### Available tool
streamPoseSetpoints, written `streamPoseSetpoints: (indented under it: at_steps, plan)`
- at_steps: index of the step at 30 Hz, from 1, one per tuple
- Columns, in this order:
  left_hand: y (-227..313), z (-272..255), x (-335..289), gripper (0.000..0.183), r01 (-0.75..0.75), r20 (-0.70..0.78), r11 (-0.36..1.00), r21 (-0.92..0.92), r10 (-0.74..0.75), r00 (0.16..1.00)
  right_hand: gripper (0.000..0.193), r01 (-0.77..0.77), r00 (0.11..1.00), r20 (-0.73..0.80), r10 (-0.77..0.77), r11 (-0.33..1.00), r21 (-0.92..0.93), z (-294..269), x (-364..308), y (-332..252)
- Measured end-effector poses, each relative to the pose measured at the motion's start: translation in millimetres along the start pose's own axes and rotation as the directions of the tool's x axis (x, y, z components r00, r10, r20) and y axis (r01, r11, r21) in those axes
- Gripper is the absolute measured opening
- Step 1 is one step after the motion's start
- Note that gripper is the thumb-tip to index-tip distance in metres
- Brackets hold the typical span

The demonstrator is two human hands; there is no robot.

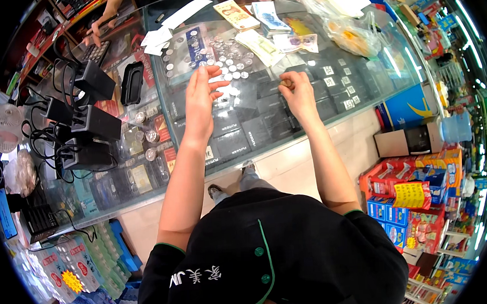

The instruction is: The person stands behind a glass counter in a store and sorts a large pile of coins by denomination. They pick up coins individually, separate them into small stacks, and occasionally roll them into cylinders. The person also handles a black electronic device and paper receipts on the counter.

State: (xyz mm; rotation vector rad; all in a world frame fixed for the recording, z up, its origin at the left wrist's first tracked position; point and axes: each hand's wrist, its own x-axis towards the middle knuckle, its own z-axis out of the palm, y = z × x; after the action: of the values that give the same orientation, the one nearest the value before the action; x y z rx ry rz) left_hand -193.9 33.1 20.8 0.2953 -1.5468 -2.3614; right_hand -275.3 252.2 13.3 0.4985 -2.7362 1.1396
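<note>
Over the glass counter (278, 133), my left hand (200, 101) is open, palm toward the right, fingers apart beside loose silver coins (232, 62). Several coins lie near its fingertips, and more spread behind it. My right hand (301, 96) pinches a small brownish coin (287, 83) between thumb and forefinger; whether it holds more than one is hidden. Behind the right hand lie greenish banknotes (260, 47) and a purplish banknote (298, 43). Farther back are a stack of orange-brown banknotes (236, 15) and a stack of blue banknotes (269, 18).
Black chargers (95, 122) with tangled cables and a white fan (7, 122) crowd the left. An empty black tray (132, 83) lies nearby. A plastic bag (353, 36) sits at the back right. At the far left, another person's hand (94, 34) holds a pen near a calculator.
</note>
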Motion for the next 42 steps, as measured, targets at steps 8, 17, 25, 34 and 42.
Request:
streamPoseSetpoints:
  at_steps: [8, 17, 25, 34, 42]
  plan:
    - [5.2, -2.8, -2.7, 0.043, 0.021, -0.009, 1.0, -0.015, -0.021, 1.0, 0.026, 0.064, 0.978, -0.2, -0.063, 0.998, 0.001, 21.1, -2.9, 7.4]
    - [4.3, -3.2, -1.0, 0.041, 0.043, 0.004, 0.998, -0.04, -0.043, 0.999, 0.019, 0.007, 0.987, -0.158, 0.0, 0.999, 0.042, 15.3, -1.9, -1.2]
    - [1.4, -6.8, -0.5, 0.037, 0.047, 0.011, 0.998, -0.04, -0.047, 0.999, 0.019, 0.036, 0.998, -0.054, -0.035, 0.999, 0.001, 12.4, 3.2, 1.8]
    - [0.0, -10.7, 1.9, 0.032, 0.067, -0.012, 0.996, -0.055, -0.067, 0.998, 0.013, 0.028, 0.997, -0.068, -0.033, 0.996, -0.082, 3.1, 9.7, 15.5]
    - [2.4, -12.2, 4.1, 0.03, 0.093, -0.041, 0.993, -0.068, -0.096, 0.995, 0.034, -0.041, 0.989, 0.144, 0.03, 0.997, 0.072, -23.4, 14.9, 10.3]
